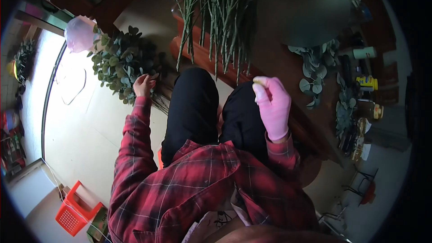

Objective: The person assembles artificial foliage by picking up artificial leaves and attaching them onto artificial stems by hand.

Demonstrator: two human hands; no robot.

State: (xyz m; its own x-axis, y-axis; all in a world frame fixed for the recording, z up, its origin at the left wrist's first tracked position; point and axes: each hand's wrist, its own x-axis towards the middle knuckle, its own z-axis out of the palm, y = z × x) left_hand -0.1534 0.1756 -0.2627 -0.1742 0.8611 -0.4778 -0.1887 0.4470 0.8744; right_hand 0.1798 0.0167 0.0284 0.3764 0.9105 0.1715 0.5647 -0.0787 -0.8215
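My left hand, bare, reaches to the edge of a leafy eucalyptus bunch on the floor side, left of my knees. Its fingers are curled in among the leaves and seem to pinch a branch, though the grip is partly hidden. In a pink glove, my right hand hovers above my right knee. Thumb and fingers are drawn together there, with whitish or yellowish tips; anything between them is too small to make out. Ahead of my knees, long green bare stems lie over the edge of a dark red wooden table.
More eucalyptus sprigs lie on the table at right, near a yellow-labelled jar and a pale green bottle. A pinkish plastic bag is beyond the bunch. A red plastic chair stands behind at lower left.
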